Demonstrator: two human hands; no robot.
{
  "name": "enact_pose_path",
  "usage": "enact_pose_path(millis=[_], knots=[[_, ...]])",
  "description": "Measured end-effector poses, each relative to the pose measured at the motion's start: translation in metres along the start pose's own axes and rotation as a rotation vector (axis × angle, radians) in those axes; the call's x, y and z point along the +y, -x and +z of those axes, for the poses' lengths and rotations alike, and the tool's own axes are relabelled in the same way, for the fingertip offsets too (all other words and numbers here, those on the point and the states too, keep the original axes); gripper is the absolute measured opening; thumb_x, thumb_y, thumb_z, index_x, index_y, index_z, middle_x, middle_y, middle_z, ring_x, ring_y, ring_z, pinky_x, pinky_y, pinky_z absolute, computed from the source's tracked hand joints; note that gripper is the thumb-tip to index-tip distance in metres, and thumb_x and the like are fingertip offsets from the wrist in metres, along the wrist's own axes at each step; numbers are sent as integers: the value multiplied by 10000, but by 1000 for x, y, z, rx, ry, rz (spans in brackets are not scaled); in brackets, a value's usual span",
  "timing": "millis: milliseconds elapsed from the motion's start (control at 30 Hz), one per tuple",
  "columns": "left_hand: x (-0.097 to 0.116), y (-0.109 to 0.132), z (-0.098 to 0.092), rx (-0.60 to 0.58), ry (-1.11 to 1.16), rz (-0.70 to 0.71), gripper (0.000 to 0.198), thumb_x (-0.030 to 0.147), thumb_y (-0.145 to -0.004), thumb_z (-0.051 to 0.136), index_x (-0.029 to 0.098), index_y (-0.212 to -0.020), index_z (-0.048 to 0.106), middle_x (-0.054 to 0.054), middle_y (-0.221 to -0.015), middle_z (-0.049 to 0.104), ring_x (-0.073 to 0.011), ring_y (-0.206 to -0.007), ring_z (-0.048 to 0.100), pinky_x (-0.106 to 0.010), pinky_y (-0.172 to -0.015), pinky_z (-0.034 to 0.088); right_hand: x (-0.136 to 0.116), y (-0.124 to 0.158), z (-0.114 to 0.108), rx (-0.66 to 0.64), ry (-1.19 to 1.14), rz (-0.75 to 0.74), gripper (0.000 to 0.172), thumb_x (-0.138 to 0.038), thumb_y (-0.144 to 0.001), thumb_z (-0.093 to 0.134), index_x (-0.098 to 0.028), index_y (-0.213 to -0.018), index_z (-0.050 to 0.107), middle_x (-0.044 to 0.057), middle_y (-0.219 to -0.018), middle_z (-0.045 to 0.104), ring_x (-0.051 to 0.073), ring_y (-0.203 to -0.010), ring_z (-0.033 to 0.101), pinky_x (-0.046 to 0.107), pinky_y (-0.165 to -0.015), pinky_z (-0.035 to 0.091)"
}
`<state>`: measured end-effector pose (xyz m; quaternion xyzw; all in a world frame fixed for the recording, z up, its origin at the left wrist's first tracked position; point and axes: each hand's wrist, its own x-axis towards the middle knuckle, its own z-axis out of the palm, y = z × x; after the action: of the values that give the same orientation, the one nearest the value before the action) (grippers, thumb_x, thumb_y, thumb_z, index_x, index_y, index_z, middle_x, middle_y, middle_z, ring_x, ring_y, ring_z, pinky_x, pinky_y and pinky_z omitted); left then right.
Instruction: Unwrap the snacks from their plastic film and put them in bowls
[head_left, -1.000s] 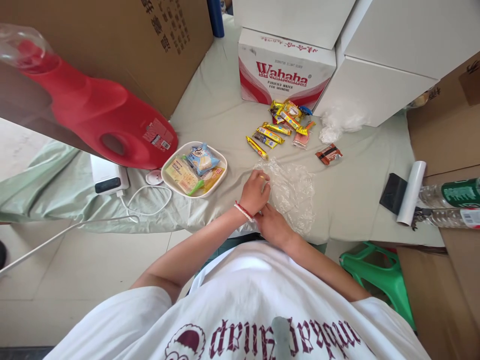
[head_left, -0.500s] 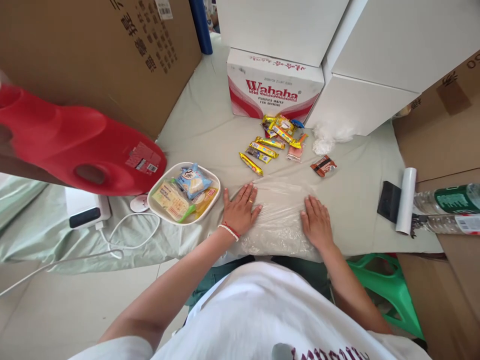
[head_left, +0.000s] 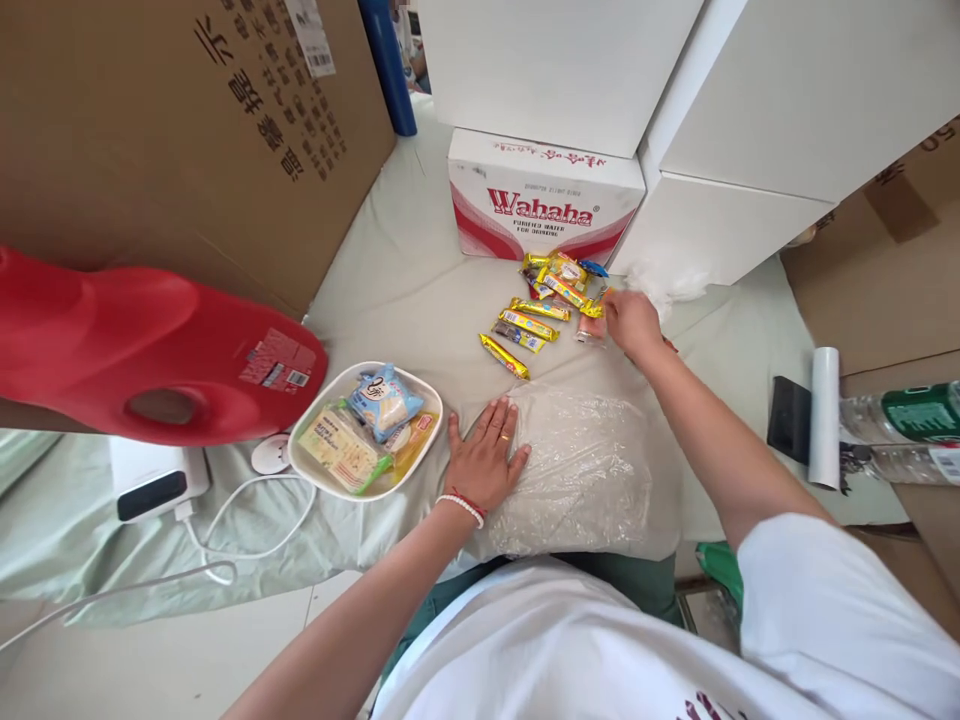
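Note:
My left hand (head_left: 482,455) lies flat on the left part of a clear plastic bag (head_left: 585,460), fingers spread. The bag is spread on the cloth in front of me. My right hand (head_left: 634,325) is at the right side of a pile of wrapped snacks (head_left: 566,285), its fingers bent together. Their tips meet the pile beside a pink-wrapped snack (head_left: 590,330); whether they grip anything is hidden. Several yellow-wrapped bars (head_left: 529,325) lie left of it. A white bowl (head_left: 304,480) holding a blue packet (head_left: 384,400) and other packaged snacks stands left of my left hand.
Behind the snacks stands a Wahaba-lettered carton (head_left: 546,200), with white boxes (head_left: 555,70) above. A red jug (head_left: 150,350) and a white device with cable (head_left: 157,480) are at left. Crumpled clear plastic (head_left: 671,285), a white roll (head_left: 823,420) and bottles (head_left: 915,412) are at right.
My right hand has left the plastic bag and reached forward to the snack pile. The brown packet there is now out of sight. My left hand stays on the bag; the view has shifted.

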<state>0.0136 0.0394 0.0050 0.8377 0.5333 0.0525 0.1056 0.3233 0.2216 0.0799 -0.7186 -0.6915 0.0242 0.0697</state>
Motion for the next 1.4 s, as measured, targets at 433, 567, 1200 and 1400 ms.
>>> enact_pose_path(millis=[433,567,1200,1400], knots=[[1,-1,-3,-9,17,-8,665,534,-1064,318,220,-1650,318,-101,-1714,296,-282,-1596,287,-690,-1293,1,-33,-104,21,-117,-97,256,474,-361,-836,719,-124,-1241,657,206,-1195,699,367,-1106,648,446,-962,511],[1,-1,-4,-15,17,-13,664,538,-1060,332,222,-1644,335,-99,-1714,300,-295,-1596,287,-693,-1293,26,-13,-67,-7,126,-196,300,386,-352,-833,674,-155,-1164,643,174,-1184,666,337,-1108,616,456,-999,493],[4,-2,-5,-7,-29,-10,671,498,-1053,321,189,-1648,321,-116,-1715,284,-312,-1599,281,-720,-1279,69,-63,208,19,-299,-230,-450,550,-318,-930,715,-208,-1449,572,147,-1382,608,335,-1327,481,533,-1158,387],[3,-2,-1,25,-38,-14,659,482,-1065,305,180,-1650,317,-129,-1705,303,-291,-1594,298,-684,-1294,29,-56,216,19,-288,-228,-456,407,-317,-965,662,-218,-1360,656,134,-1308,661,316,-1278,533,506,-1102,446]])
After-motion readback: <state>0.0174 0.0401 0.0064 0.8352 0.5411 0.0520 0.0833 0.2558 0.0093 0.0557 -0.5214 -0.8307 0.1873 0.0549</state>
